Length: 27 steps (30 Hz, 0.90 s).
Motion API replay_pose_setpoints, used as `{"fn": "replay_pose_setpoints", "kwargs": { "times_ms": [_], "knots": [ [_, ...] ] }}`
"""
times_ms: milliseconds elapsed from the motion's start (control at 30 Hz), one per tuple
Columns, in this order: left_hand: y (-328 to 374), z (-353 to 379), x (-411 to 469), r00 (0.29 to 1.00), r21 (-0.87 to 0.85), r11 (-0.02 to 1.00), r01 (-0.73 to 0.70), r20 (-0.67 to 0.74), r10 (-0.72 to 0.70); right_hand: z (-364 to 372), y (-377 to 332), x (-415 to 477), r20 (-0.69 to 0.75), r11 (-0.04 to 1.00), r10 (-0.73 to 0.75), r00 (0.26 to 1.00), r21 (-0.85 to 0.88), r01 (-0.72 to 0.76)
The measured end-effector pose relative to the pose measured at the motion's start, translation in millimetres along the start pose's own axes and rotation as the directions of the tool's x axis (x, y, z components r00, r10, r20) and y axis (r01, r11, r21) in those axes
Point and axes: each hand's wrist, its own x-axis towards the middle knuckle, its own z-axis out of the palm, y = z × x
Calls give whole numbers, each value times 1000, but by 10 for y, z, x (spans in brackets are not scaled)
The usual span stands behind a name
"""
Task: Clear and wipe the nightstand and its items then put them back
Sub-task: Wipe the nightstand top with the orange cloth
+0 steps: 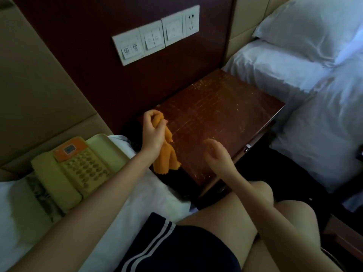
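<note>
The dark wooden nightstand [220, 114] stands between two beds, its scratched top bare. My left hand [152, 132] grips an orange cloth [167, 156] at the top's left edge; the cloth hangs down from my fist. My right hand [218, 154] hovers over the near part of the top, fingers loosely curled, holding nothing. A cream telephone [74, 163] with an orange display panel lies on the white bed at the left.
A white bed with pillows [314, 75] borders the nightstand on the right. Wall switches and a socket [155, 36] sit on the dark panel behind. My bare knees [275, 209] are close to the nightstand's front edge and its drawer [247, 149].
</note>
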Motion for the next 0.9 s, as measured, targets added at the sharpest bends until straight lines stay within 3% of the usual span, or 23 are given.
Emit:
{"fn": "replay_pose_setpoints", "kwargs": {
  "times_ms": [100, 233, 333, 500, 600, 667, 733, 833, 900],
  "knots": [
    [-314, 65, -66, 1000, 85, 996, -24, -17, 26, 213, 260, -155, -42, 964, -5, 999, -266, -6],
    [-793, 313, -201, 982, 293, 952, 88, 137, -133, 393, 486, -283, 46, 926, 139, 989, -359, -113],
    [-1057, 431, -420, 965, 401, 915, 51, 216, -148, 384, 551, -288, 53, 893, 160, 986, -433, -122],
    [-1305, 350, -708, 926, 452, 854, -257, 368, 85, 344, 619, -329, 70, 788, 192, 979, -605, -111],
    [-1367, 303, -852, 789, 417, 737, -532, 560, 252, 362, 578, -285, 106, 726, 215, 971, -682, -87],
    [-1380, 271, -853, 718, 392, 675, -625, 628, 301, 386, 539, -243, 128, 705, 234, 964, -705, -77],
    [-1378, 265, -752, 751, 413, 690, -594, 592, 293, 400, 514, -219, 149, 703, 257, 955, -707, -78],
    [-1372, 268, -620, 882, 457, 791, -407, 422, 210, 359, 546, -228, 163, 737, 267, 950, -669, -92],
    [-1382, 295, -639, 912, 463, 809, -362, 356, 204, 308, 621, -261, 184, 774, 275, 944, -624, -104]
  ]
}}
